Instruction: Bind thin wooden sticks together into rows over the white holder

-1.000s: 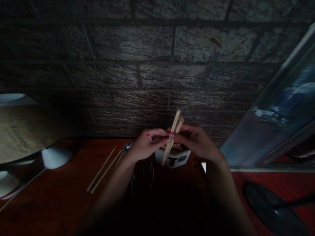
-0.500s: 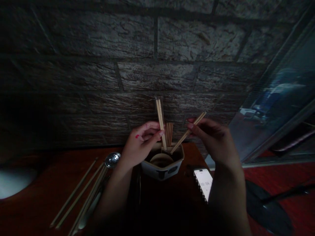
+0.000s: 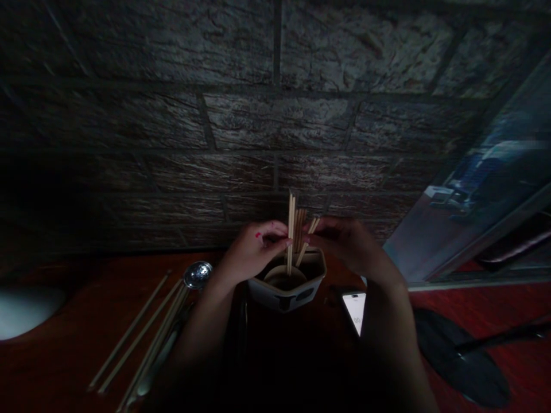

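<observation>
My left hand is closed on a pair of wooden chopsticks in a clear wrapper, held upright with the lower ends inside a box. Between thumb and fingers, my right hand pinches another pair of light chopsticks, tilted, their lower ends also in the box. That pale, angular box has dark markings on its front and stands on the brown table. Inside it is a round-rimmed container. Behind the held pairs, several darker chopsticks stand upright in the box.
Left of the box lie a shiny metal ladle and several long chopsticks. A lit phone is beside my right forearm. A rough brick wall rises behind the table. A round black base rests on the red floor.
My right hand has moved left and slightly down with its chopsticks, closer to my left hand. The left hand's pair has shifted right and down and become more upright.
</observation>
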`<action>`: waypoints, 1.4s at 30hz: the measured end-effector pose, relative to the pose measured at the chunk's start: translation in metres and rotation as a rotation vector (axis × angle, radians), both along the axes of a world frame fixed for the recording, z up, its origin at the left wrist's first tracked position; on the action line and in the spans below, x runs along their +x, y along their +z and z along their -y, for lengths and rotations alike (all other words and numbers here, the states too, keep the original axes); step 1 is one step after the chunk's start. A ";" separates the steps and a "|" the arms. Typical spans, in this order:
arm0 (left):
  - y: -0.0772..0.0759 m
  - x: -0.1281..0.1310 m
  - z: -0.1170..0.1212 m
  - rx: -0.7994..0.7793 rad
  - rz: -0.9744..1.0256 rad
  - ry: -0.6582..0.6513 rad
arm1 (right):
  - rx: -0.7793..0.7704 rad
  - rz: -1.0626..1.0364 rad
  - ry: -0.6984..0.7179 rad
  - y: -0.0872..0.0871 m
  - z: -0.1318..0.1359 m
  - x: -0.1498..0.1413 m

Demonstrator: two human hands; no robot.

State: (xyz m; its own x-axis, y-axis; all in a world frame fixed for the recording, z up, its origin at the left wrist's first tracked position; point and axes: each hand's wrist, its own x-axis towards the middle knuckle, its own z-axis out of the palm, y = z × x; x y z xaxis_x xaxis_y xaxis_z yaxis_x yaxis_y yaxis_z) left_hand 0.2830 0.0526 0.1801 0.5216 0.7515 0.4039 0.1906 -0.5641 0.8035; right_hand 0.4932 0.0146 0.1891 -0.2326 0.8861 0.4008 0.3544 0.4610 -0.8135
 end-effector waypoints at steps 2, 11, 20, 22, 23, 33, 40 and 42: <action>0.001 0.000 0.001 0.001 0.036 0.019 | -0.008 0.025 -0.006 -0.001 0.000 0.001; 0.003 -0.002 0.003 -0.007 0.203 0.101 | 0.009 0.012 -0.044 -0.001 -0.001 -0.002; -0.009 -0.001 -0.006 0.026 -0.151 0.028 | -0.057 0.099 -0.032 -0.002 0.001 -0.007; -0.010 -0.002 -0.006 0.025 -0.219 0.033 | -0.073 0.130 -0.007 -0.001 0.002 -0.008; -0.010 -0.002 -0.005 0.030 -0.244 0.041 | -0.077 0.147 -0.001 -0.001 0.002 -0.008; -0.008 -0.008 -0.002 0.076 -0.253 0.075 | -0.021 0.197 -0.060 0.001 0.005 -0.011; 0.027 -0.038 0.023 0.086 0.175 0.279 | 0.270 -0.127 -0.330 0.032 0.049 -0.015; 0.032 -0.048 0.028 0.103 0.257 0.346 | 0.332 -0.202 -0.371 0.038 0.059 -0.025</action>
State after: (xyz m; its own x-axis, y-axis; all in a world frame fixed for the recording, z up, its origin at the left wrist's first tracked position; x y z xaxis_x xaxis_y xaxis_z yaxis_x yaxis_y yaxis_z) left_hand 0.2348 0.0250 0.2122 0.1191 0.8134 0.5694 0.1836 -0.5816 0.7924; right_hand 0.4685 -0.0442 0.2269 0.1829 0.7124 0.6775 0.3935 0.5785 -0.7145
